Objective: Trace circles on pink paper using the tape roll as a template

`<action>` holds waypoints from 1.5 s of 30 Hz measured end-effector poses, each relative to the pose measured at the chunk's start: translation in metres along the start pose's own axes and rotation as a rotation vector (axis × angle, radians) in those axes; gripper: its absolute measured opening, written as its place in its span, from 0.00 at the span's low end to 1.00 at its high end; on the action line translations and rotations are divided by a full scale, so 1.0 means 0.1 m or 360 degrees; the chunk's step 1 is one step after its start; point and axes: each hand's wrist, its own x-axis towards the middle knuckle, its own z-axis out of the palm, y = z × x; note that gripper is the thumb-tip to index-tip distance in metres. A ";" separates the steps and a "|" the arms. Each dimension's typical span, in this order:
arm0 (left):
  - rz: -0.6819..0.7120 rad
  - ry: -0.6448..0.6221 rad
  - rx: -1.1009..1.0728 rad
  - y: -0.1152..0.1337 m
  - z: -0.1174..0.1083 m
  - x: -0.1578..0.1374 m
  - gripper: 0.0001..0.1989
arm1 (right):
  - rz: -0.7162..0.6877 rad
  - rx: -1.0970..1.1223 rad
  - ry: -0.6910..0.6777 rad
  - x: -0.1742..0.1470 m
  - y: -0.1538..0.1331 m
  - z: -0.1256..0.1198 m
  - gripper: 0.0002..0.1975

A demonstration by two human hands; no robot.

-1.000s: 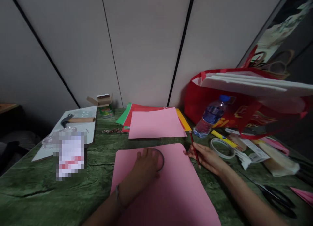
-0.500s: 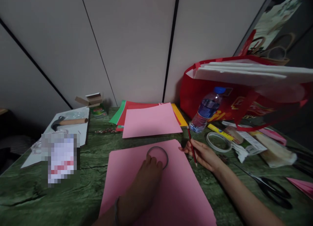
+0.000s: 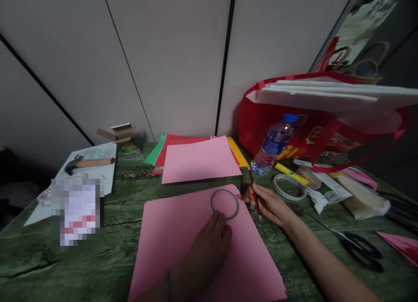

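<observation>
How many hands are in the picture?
2: the left hand is at the near edge of the gray ring on the pink paper, and the right hand holds a red pencil by the paper's right edge.

Pink paper [image 3: 176, 232], green dark-streaked table [image 3: 107, 260]
The ring [image 3: 238, 205] is grey, the pencil [image 3: 255, 198] is red, the bottle cap [image 3: 290, 118] is blue.

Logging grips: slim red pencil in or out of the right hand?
In the right hand: the slim red pencil slants between its thumb and fingers.
</observation>
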 end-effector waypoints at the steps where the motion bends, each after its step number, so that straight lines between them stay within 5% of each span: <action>1: 0.0000 -0.0007 -0.0003 0.00 -0.01 0.00 0.14 | 0.0001 0.0004 -0.0005 0.00 0.00 0.00 0.16; 18: 0.0069 -0.0077 -0.0256 0.03 -0.04 -0.04 0.14 | -0.0141 0.0205 0.0140 0.02 -0.01 -0.13 0.14; 38: 0.0075 -0.0020 -0.0136 0.04 -0.02 -0.02 0.13 | -0.0182 0.0081 0.0359 0.00 0.01 -0.17 0.15; 45: 0.0059 0.0066 -0.0065 0.05 0.00 -0.04 0.19 | -0.0213 0.0062 0.0277 -0.01 0.03 -0.13 0.13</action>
